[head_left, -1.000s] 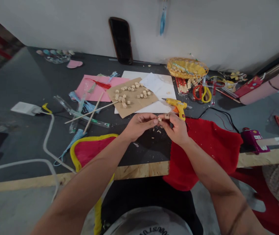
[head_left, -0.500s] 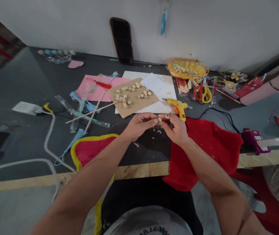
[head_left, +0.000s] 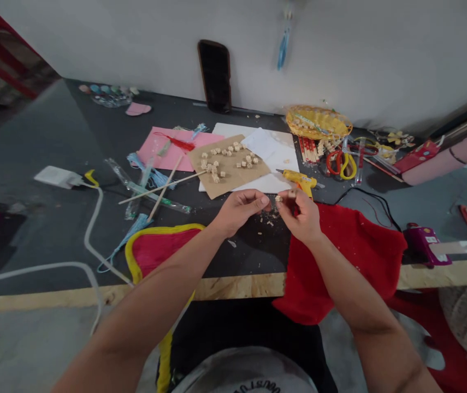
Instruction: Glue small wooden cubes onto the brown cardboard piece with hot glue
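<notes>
Between the thumb and fingertips of my right hand [head_left: 301, 217] is a small pale wooden cluster [head_left: 278, 200]. My left hand [head_left: 244, 209] is just to its left, thumb pressed to the curled fingers; anything in that pinch is too small to make out. A narrow gap separates the two hands. Tiny pale crumbs [head_left: 270, 222] lie on the dark tabletop below them. Behind, several similar clusters [head_left: 215, 169] rest on a brown paper sheet [head_left: 217, 187], with a thin stick [head_left: 161, 186] reaching to them. A yellow glue gun [head_left: 300, 180] lies just beyond my right hand.
A red cloth [head_left: 348, 245] hangs over the front edge under my right forearm. Scissors [head_left: 347, 166] and a yellow basket [head_left: 319, 123] sit at the back right. A white cable [head_left: 89, 229] crosses the left side. A phone [head_left: 215, 76] leans on the wall.
My hands have come apart slightly, and the wooden cluster has stayed in my right fingers. The whole view has shifted a little, so the table things appear further right.
</notes>
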Demonstrator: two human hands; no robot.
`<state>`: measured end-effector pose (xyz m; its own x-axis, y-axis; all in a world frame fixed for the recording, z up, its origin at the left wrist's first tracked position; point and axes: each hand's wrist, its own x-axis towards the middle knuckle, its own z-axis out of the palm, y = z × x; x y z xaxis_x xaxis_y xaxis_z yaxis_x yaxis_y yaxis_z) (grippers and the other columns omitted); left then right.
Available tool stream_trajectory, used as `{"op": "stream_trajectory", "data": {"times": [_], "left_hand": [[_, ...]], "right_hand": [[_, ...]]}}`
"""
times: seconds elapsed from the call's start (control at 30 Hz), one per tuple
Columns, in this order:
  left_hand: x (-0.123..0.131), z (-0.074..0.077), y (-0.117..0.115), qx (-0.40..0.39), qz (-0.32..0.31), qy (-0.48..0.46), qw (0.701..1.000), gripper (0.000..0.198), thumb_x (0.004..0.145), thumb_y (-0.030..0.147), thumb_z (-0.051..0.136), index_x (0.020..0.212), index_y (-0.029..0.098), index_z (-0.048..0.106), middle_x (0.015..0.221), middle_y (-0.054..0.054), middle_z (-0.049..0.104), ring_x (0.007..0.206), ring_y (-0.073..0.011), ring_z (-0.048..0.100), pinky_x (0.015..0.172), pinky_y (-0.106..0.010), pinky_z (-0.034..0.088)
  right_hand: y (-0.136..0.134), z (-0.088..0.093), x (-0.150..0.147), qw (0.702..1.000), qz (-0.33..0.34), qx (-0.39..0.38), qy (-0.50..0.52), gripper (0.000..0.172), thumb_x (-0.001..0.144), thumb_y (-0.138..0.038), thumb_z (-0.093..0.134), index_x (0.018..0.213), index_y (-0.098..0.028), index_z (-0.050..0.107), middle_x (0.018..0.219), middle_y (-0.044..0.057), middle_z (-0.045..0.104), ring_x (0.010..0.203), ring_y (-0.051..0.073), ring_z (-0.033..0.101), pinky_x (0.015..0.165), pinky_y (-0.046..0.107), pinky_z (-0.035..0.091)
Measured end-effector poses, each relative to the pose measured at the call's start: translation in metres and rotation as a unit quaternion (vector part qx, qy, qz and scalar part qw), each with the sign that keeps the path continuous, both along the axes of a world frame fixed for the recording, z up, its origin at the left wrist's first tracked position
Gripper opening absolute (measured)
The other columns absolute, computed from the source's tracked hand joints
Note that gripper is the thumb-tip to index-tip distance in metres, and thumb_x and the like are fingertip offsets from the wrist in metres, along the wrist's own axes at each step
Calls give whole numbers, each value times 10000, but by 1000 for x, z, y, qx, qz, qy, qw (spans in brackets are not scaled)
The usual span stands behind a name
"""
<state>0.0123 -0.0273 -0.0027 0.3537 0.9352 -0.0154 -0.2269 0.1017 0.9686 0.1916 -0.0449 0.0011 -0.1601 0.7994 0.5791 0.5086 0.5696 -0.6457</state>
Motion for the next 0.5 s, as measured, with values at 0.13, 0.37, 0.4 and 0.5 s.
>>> {"op": "stream_trajectory", "data": {"times": [0.13, 0.37, 0.4, 0.5], "left_hand": [[-2, 4, 3, -5, 52, -34, 998, 310, 702, 452, 770, 694, 155, 680, 673, -19, 666, 575, -83, 514, 568, -223, 403], [-18, 4, 25, 31, 282, -125, 951, 192, 713, 337, 762, 755, 182, 657, 603, 16, 607, 521, -66, 506, 499, -205, 379], [-19, 3, 27, 37, 303, -129, 943, 166, 721, 313, 752, 749, 185, 649, 598, 22, 601, 524, -65, 512, 500, -202, 377], [-20, 2, 28, 52, 333, -124, 933, 114, 753, 271, 714, 743, 187, 638, 592, 27, 592, 529, -65, 524, 498, -201, 373]], "right_hand": [[1, -3, 1, 1000, -12, -14, 14, 140, 865, -258, 601, 991, -198, 603, 799, 13, 648, 615, 115, 567, 596, 256, 506], [5, -13, 1, 999, -35, -14, 10, 178, 872, -310, 594, 1009, -197, 606, 804, 13, 643, 627, 118, 566, 605, 259, 503], [6, -14, 1, 999, -38, -13, 8, 182, 873, -317, 591, 1009, -196, 606, 812, 15, 644, 635, 119, 568, 611, 260, 504], [9, -14, 2, 999, -44, -17, 4, 189, 874, -326, 583, 1010, -197, 606, 825, 16, 644, 625, 115, 559, 608, 257, 500]]}}
